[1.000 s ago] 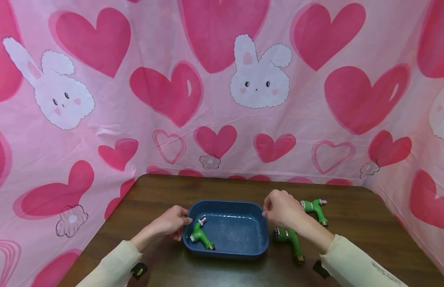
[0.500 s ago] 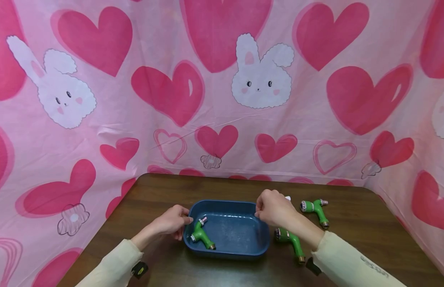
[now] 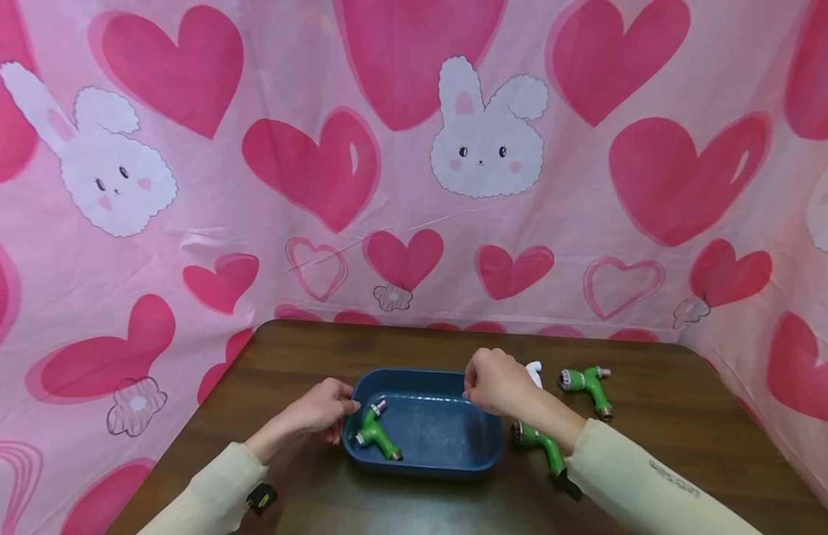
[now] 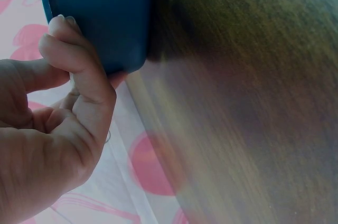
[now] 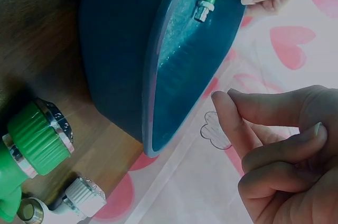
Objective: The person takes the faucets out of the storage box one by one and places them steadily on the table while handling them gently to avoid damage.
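Note:
A deep blue plastic basin stands on the wooden table, and a green tap with metal ends lies at its left inside. My left hand grips the basin's left rim, thumb over the edge and fingers against the outer wall. Over the basin's back right corner is my right hand. In the right wrist view that hand has curled fingers, thumb and forefinger tips meeting with nothing between them, apart from the rim.
Right of the basin lie two more green taps, one farther back and one nearer, partly behind the right forearm. A white tap shows just beyond the right wrist. Pink heart-print cloth hangs around the table.
My right hand has moved left from the basin's right rim to over its back right corner, uncovering the white tap. The left hand and the basin stay in place.

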The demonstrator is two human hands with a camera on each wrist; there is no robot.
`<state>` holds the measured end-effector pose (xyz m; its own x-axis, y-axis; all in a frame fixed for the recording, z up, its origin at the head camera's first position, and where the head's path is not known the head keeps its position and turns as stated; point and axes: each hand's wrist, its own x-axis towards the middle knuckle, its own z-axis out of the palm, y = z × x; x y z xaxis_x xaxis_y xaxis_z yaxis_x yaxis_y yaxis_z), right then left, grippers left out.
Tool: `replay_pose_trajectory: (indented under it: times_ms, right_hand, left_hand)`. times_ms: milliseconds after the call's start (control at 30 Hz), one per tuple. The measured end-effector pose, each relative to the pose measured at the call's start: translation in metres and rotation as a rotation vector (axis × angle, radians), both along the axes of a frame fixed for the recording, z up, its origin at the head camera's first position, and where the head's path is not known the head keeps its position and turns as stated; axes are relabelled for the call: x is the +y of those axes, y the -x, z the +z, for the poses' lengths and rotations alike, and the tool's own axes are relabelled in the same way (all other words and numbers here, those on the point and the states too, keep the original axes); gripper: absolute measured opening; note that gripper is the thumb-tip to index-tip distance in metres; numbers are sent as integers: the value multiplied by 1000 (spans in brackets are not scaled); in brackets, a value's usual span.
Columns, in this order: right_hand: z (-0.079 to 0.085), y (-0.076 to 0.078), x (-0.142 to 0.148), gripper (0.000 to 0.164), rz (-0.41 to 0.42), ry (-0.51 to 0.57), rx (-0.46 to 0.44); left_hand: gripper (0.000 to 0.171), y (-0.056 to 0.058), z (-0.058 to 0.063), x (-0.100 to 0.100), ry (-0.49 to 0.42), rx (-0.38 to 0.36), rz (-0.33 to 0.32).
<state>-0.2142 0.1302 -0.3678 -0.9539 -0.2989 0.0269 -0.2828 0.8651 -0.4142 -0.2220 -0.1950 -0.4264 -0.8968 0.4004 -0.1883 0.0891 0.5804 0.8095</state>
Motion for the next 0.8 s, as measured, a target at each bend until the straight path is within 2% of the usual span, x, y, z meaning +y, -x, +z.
replay_pose_trajectory:
  times_ms: [400, 800]
  right_hand:
    - [-4, 8, -12, 30, 61, -8, 0]
    - [-7, 19, -25, 28, 75, -21, -67]
  left_hand:
    - [25, 0, -1, 0, -12, 5, -5]
    - [19, -1, 0, 0, -12, -3, 13]
